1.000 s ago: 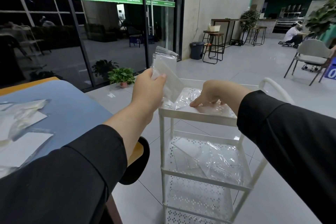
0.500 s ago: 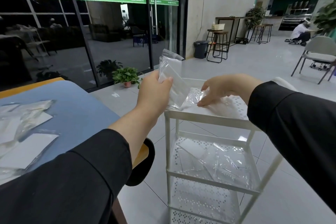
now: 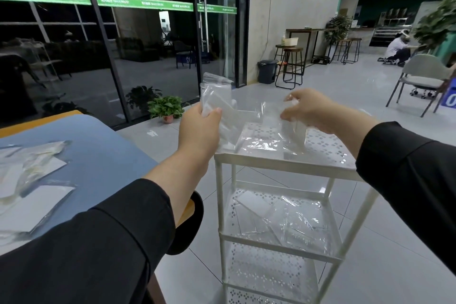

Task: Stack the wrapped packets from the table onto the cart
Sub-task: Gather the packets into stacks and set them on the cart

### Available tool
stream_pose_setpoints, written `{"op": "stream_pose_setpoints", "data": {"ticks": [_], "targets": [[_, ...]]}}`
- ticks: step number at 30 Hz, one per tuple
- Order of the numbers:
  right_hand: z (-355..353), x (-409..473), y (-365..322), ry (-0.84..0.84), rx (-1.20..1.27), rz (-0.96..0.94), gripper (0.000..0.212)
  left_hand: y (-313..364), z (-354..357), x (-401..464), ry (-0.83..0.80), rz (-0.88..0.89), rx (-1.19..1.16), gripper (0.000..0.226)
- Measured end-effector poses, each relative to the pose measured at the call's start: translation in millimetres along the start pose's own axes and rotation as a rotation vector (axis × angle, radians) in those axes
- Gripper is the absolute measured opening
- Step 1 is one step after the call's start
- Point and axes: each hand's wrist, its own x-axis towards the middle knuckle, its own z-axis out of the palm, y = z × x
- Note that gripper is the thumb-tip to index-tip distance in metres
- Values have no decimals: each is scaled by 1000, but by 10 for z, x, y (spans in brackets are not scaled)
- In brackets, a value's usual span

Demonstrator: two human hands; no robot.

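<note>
The right hand (image 3: 318, 110) has lifted off the cart's top shelf since a moment ago, bringing a clear packet (image 3: 293, 131) up with it. On the blue table (image 3: 103, 153) at the left lie several wrapped packets (image 3: 32, 195), flat and crinkled. The left hand (image 3: 198, 131) curls round an upright packet (image 3: 218, 103), thumb pressed on its front. The right hand's fingers pinch the second packet's top edge above the white cart (image 3: 283, 163); more packets (image 3: 283, 222) rest on the middle shelf.
</note>
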Motion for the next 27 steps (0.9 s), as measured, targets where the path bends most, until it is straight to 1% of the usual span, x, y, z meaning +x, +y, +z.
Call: {"op": "stream_pose_setpoints", "data": {"ticks": [2, 5, 6, 8, 9, 11, 13, 14, 15, 16, 17, 18, 19, 20, 21, 22, 23, 25, 26, 27], "targets": [[-66, -11, 1, 118, 80, 21, 43, -3, -14, -4, 54, -38, -50, 16], [-106, -74, -14, 170, 89, 23, 48, 19, -27, -37, 85, -75, -101, 15], [-109, -99, -33, 190, 104, 8, 46, 16, -29, -36, 93, -73, -117, 15], [-113, -146, -104, 220, 220, -36, 35, 26, -47, -28, 111, -53, -140, 18], [-119, -185, -169, 222, 307, -61, 29, 54, -62, -37, 125, -43, -146, 16], [-124, -272, -338, 192, 530, -98, 24, 104, -91, -57, 132, -12, -186, 13], [-80, -388, -547, 101, 751, -123, 20, 177, -120, -99, 107, -17, -225, 16], [-31, -481, -665, 31, 802, -138, 17, 193, -148, -119, 99, -34, -234, 22], [45, -556, -767, -21, 795, -154, 15, 216, -193, -156, 111, -56, -252, 25], [134, -628, -861, -58, 756, -176, 17, 197, -233, -158, 103, -81, -278, 20], [240, -701, -944, -67, 661, -208, 24, 206, -288, -185, 107, -110, -303, 13], [353, -765, -1029, -61, 529, -247, 32, 192, -361, -211, 109, -138, -323, 22], [472, -826, -1117, -50, 376, -291, 37, 209, -448, -283, 106, -164, -338, 35], [589, -895, -1200, -43, 255, -322, 37, 190, -541, -331, 102, -182, -360, 44], [714, -961, -1282, -49, 188, -349, 35, 166, -641, -385, 103, -200, -372, 48], [834, -1032, -1359, -65, 166, -368, 35, 107, -741, -412, 116, -214, -375, 44], [951, -1086, -1416, -89, 171, -373, 36, 76, -847, -461, 131, -228, -384, 37], [1168, -1192, -1517, -175, 274, -347, 40, 1, -1077, -504, 236, -240, -394, 27], [1269, -1247, -1550, -246, 385, -312, 42, -28, -1195, -517, 301, -249, -405, 30], [1385, -1278, -1567, -318, 517, -270, 43, -49, -1317, -525, 353, -244, -411, 38]]}}
